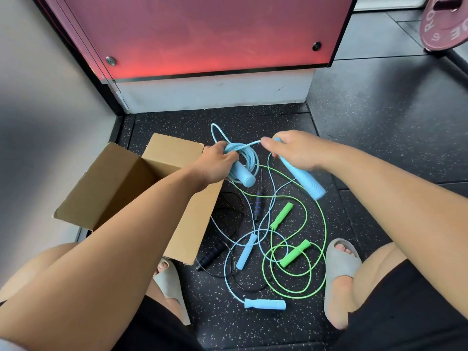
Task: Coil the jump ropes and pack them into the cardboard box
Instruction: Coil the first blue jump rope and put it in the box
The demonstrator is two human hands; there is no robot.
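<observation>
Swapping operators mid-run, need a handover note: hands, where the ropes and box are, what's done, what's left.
Left hand: holds the coiled light-blue rope, with one grip sticking out below the hand.
Right hand: holds that rope's other grip; a short span of rope runs between the hands.
Cardboard box: open, on the floor at left. No rope visible inside, though the arm hides part of it.
Floor: green rope, black rope and second light-blue rope, all loose and tangled together.
Done: first rope nearly coiled.
Left: finish it, box it, then coil and pack the other three.
</observation>
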